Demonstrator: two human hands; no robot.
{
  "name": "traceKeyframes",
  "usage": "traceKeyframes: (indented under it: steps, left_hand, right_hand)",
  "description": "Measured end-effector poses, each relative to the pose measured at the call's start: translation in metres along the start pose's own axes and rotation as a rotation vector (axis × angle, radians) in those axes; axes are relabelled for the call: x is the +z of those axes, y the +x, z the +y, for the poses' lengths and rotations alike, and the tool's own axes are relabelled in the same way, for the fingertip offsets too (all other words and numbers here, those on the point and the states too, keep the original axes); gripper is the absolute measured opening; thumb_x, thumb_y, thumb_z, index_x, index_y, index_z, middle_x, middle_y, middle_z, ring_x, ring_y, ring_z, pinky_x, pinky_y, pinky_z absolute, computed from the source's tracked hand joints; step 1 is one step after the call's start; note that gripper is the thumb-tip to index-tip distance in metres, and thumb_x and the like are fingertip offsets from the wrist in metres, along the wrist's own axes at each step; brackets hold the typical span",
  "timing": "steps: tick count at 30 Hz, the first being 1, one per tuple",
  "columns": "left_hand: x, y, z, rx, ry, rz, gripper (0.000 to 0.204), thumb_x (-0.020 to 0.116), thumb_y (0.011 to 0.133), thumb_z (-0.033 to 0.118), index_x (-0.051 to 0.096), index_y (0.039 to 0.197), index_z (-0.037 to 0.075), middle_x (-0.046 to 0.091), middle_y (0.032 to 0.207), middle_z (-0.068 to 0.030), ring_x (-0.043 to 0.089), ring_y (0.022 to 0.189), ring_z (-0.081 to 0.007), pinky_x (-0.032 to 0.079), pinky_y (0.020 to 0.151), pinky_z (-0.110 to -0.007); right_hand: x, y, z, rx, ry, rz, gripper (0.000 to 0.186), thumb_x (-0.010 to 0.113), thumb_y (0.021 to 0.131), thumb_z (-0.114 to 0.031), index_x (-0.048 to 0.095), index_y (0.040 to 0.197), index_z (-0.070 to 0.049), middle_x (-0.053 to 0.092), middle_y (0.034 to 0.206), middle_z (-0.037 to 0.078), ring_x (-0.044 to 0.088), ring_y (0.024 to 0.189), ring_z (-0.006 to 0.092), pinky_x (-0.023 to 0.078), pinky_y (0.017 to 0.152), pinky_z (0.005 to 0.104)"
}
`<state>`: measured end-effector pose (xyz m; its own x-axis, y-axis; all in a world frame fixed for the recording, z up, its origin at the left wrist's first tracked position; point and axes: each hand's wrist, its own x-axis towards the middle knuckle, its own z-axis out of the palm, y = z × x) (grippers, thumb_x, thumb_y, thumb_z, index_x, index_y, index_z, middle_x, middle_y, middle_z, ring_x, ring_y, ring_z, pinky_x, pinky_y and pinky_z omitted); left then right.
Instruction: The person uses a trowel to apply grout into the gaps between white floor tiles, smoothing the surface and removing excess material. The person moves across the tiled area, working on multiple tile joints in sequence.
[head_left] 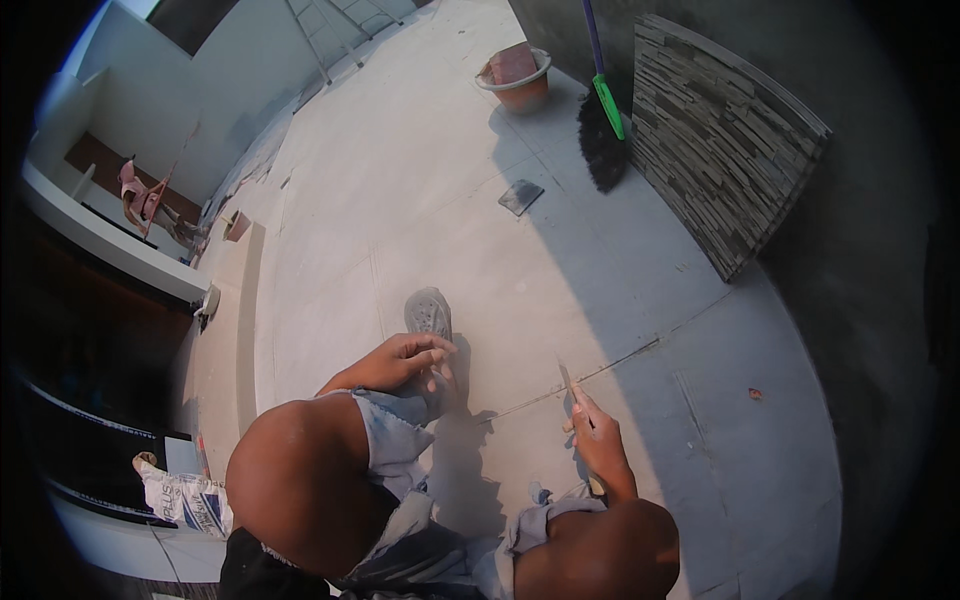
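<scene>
My left hand (420,355) hangs loosely above my grey perforated shoe (428,308), its fingers slightly bent and apart, holding nothing I can see. My right hand (598,435) grips a thin, flat-bladed tool (565,378), its tip at a dark joint line (630,355) in the pale tiled floor (360,220). My bare knees (290,465) rise at the bottom, with torn light cloth around them.
A bucket (525,95), grey slab (520,196), broom (608,110) and leaning stone-patterned panel (720,140) are at the right. A ladder (325,50) stands at the back. At left are a ledge (245,300), a sack (185,500) and another person in pink (150,205) holding a pole.
</scene>
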<state>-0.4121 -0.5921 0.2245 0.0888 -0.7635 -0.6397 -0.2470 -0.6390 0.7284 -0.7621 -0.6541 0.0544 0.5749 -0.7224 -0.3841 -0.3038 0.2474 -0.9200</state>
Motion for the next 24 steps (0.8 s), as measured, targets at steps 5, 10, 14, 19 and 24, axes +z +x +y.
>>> traceKeyframes:
  steps: [5,10,14,19,24]
  left_hand:
    - [0.010,0.061,0.023,0.204,0.226,-0.232,0.029,0.048,0.108,-0.003,0.069,0.128,-0.002,0.076,0.112,-0.0089,0.072,0.087,-0.0129,0.060,0.085,-0.030]
    - [0.052,0.160,0.002,0.268,-0.040,-0.268,0.025,0.052,0.108,0.003,0.068,0.127,0.000,0.075,0.111,-0.0064,0.070,0.098,-0.0115,0.056,0.086,-0.030]
    - [0.038,0.201,-0.014,0.286,-0.192,0.091,0.024,0.056,0.107,0.008,0.066,0.128,0.001,0.074,0.109,-0.0078,0.069,0.103,-0.0158,0.055,0.089,-0.033]
    - [0.034,0.273,-0.059,0.559,0.020,0.517,0.029,0.058,0.104,0.009,0.063,0.130,0.000,0.071,0.117,-0.0144,0.068,0.105,-0.0260,0.053,0.096,-0.039]
    - [0.002,0.333,-0.035,0.669,0.194,0.706,0.046,0.068,0.097,0.009,0.057,0.140,0.001,0.059,0.138,-0.0178,0.052,0.130,-0.0363,0.039,0.112,-0.048]
  right_hand:
    - [-0.022,-0.048,0.033,0.236,0.248,0.103,0.050,0.056,0.112,-0.023,0.051,0.160,-0.011,0.063,0.079,0.005,0.063,0.066,0.0129,0.054,0.061,0.0296]
    - [-0.071,-0.094,0.038,0.333,0.279,0.380,0.054,0.058,0.112,-0.026,0.047,0.161,-0.007,0.060,0.078,0.004,0.060,0.062,0.0116,0.053,0.051,0.0278]
    - [-0.114,-0.109,-0.003,0.433,0.226,0.469,0.051,0.059,0.111,-0.019,0.050,0.160,-0.008,0.059,0.077,0.005,0.058,0.059,0.0111,0.051,0.048,0.0272]
    - [-0.161,-0.121,-0.159,0.691,-0.283,0.438,0.056,0.069,0.104,-0.024,0.054,0.156,-0.008,0.064,0.146,0.018,0.060,0.132,0.0291,0.048,0.113,0.0430]
    - [-0.180,-0.059,-0.218,0.725,-0.471,0.296,0.059,0.069,0.104,-0.024,0.052,0.158,-0.009,0.056,0.157,0.016,0.053,0.141,0.0313,0.043,0.119,0.0425]
